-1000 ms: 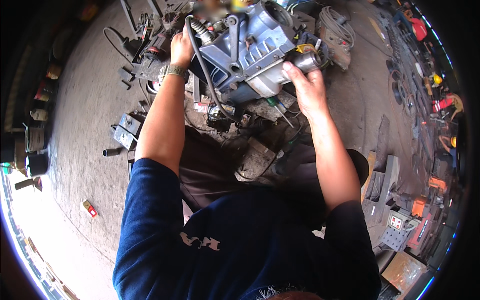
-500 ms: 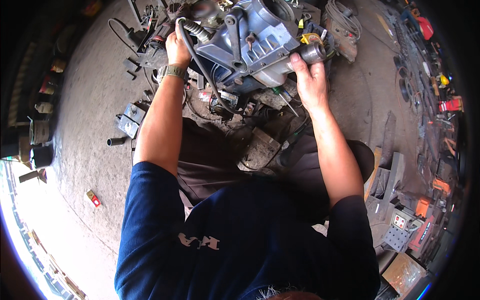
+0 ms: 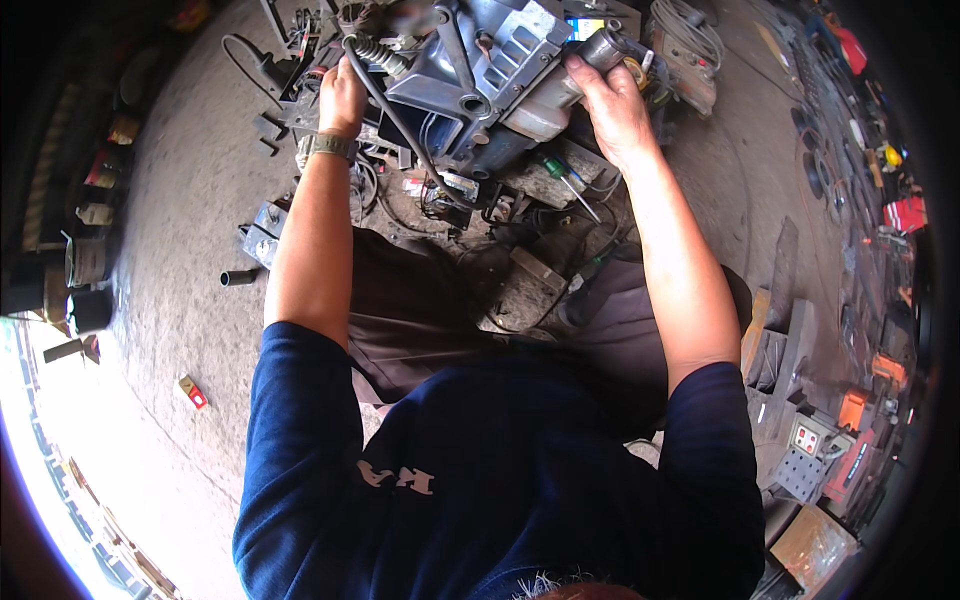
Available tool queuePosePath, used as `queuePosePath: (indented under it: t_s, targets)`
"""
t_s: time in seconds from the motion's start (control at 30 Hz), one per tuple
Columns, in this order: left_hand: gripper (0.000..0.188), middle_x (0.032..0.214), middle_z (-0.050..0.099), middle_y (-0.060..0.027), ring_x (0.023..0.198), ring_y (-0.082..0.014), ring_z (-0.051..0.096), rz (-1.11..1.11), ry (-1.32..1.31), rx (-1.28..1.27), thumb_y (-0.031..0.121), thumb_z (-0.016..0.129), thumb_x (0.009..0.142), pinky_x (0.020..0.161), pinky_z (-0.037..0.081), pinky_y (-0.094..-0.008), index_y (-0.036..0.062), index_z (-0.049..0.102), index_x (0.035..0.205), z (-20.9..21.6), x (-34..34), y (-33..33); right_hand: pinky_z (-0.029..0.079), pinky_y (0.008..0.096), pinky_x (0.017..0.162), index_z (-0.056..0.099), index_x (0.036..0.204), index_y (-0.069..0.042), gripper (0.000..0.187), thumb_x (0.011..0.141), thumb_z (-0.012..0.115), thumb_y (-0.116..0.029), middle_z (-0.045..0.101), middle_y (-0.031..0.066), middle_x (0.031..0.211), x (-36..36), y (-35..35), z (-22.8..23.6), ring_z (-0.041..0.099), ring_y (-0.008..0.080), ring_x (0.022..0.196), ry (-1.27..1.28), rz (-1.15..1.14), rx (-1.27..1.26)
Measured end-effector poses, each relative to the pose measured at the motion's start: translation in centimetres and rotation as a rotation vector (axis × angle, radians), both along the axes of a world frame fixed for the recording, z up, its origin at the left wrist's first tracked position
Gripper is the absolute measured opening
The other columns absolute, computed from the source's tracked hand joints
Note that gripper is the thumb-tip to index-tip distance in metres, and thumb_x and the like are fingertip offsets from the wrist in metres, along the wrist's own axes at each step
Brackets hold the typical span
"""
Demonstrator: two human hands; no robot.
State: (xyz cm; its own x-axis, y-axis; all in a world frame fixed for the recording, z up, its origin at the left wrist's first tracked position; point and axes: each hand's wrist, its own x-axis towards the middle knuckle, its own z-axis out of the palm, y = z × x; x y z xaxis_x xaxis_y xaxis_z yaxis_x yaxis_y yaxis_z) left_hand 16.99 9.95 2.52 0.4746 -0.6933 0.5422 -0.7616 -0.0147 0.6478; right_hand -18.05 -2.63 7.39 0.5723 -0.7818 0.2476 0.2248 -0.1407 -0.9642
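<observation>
A grey cast-metal machine housing lies tilted on the floor at the far middle. A lever arm, a coil spring and a thick dark cable are on its left part. My right hand grips the round metal tube at the housing's right end, thumb on top. Beside the spring and cable, at the left end, my left hand is closed; its fingertips and what they hold are hidden. A watch is on that wrist.
A green-handled screwdriver lies just this side of the housing, among loose wires and small parts. A grey box and a short black tube lie left. A coiled cable rests at the far right; tools line the right edge.
The housing has turned, its right end swinging up and away with my right hand on the tube. My left hand has shifted slightly left and nearer.
</observation>
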Motion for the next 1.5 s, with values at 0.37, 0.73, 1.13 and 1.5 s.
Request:
queuePosePath:
  t_s: [0.37, 0.73, 1.13, 1.5]
  targets:
    - [0.025, 0.087, 0.065, -0.0229, 0.087, -0.0418, 0.062, 0.173, 0.041, 0.096, 0.014, 0.04, 0.102, 0.08, 0.049, -0.0504, -0.0015, 0.059, 0.096, -1.0, -3.1, 3.5, 0.047, 0.0308, 0.098, 0.063, 0.13, -0.001, 0.033, 0.104, 0.063, -0.02, 0.069, 0.004, 0.12, 0.5, -0.5, 0.9, 0.06, 0.013, 0.109, 0.137, 0.003, -0.097]
    - [0.052, 0.089, 0.064, 0.0027, 0.077, -0.0099, 0.05, 0.11, 0.534, -0.242, 0.049, 0.049, 0.108, 0.067, 0.039, -0.0285, 0.0035, 0.072, 0.107, -3.7, 0.8, 4.1, 0.049, 0.0381, 0.1, 0.065, 0.128, -0.005, 0.047, 0.096, 0.074, -0.039, 0.073, 0.0096, 0.119, 3.8, -0.3, 0.3, 0.065, 0.021, 0.111, 0.08, -0.068, -0.175]
    - [0.017, 0.09, 0.061, -0.0197, 0.082, -0.0363, 0.059, 0.148, -0.506, -0.164, 0.014, 0.052, 0.097, 0.075, 0.047, -0.0466, -0.0007, 0.059, 0.093, -3.6, -0.2, 4.7, 0.048, 0.0324, 0.101, 0.061, 0.135, -0.004, 0.041, 0.103, 0.066, -0.029, 0.069, 0.005, 0.126, 2.2, -0.2, -0.3, 0.061, 0.0133, 0.113, 0.118, -0.237, -0.079]
    - [0.039, 0.093, 0.067, -0.0277, 0.086, -0.0475, 0.061, 0.267, -0.169, 0.017, 0.022, 0.037, 0.106, 0.076, 0.047, -0.0535, -0.0059, 0.063, 0.098, -1.6, -1.9, 4.9, 0.053, 0.0344, 0.094, 0.055, 0.139, 0.003, 0.053, 0.104, 0.061, -0.036, 0.072, 0.0155, 0.118, 0.1, 2.1, -4.5, 0.069, 0.0216, 0.107, 0.125, -0.47, -0.079]
